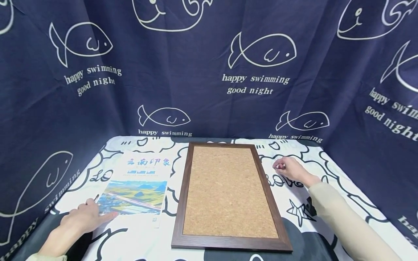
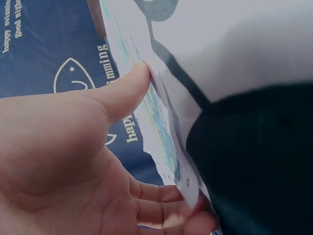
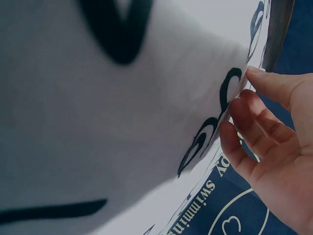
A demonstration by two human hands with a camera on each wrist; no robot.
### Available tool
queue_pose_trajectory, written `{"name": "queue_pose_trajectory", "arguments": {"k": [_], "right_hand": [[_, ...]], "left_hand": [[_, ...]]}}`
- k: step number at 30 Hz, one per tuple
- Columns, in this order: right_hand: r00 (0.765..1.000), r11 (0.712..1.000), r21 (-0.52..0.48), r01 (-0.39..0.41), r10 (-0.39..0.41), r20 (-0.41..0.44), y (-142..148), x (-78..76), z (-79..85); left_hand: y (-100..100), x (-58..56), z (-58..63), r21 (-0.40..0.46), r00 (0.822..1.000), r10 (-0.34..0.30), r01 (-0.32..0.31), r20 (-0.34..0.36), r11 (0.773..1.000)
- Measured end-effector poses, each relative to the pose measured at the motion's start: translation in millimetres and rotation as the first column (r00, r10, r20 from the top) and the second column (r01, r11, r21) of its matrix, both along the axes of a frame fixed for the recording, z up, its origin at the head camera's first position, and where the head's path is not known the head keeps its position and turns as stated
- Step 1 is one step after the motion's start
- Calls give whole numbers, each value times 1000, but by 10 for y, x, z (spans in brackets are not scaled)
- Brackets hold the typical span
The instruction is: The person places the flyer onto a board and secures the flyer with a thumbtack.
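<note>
A printed poster [image 1: 137, 195] with a landscape picture lies on the left of the table. My left hand [image 1: 85, 217] holds its lower left corner. In the left wrist view the thumb [image 2: 129, 90] touches one edge, and the fingers [image 2: 156, 210] curl at the corner, partly behind the paper. To the poster's right lies a cork board [image 1: 228, 192] in a dark brown frame. Beyond its right side, my right hand [image 1: 290, 169] rests at the tablecloth, fingers loosely curled and thumb near them. Nothing is clearly visible between them in the right wrist view.
The table has a white tablecloth [image 1: 130, 241] with black drawings. Dark blue curtains [image 1: 209, 87] with white fish and lettering hang behind the table and at both sides.
</note>
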State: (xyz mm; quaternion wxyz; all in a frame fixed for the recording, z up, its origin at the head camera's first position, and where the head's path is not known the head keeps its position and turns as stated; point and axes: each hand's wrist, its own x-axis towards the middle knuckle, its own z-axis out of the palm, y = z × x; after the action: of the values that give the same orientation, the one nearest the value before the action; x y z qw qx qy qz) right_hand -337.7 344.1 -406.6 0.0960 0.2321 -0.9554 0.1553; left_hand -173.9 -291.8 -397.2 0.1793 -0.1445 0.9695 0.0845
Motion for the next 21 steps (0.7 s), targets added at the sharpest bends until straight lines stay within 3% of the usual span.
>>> {"name": "queue_pose_trajectory", "arguments": {"k": [7,10,14,18,21], "right_hand": [[1000,1000,-16,-20,20,1,-16,16,-5],[1000,1000,-15,-21,21,8,-17,14,-22],[1000,1000,-16,-14,14,13,-12,1,-26],[1000,1000,-15,-7,7,15,-1,-16,-12],[1000,1000,-12,-15,15,15,16,-33,-6]], "left_hand": [[-22,5,5,43,1000,-11,10,13,999],[-37,13,1,107,1000,-7,7,0,994],[-40,21,2,181,998,9,3,-68,984],[-35,19,5,183,987,-11,41,-161,982],[-27,15,11,162,981,-28,60,-192,985]]}}
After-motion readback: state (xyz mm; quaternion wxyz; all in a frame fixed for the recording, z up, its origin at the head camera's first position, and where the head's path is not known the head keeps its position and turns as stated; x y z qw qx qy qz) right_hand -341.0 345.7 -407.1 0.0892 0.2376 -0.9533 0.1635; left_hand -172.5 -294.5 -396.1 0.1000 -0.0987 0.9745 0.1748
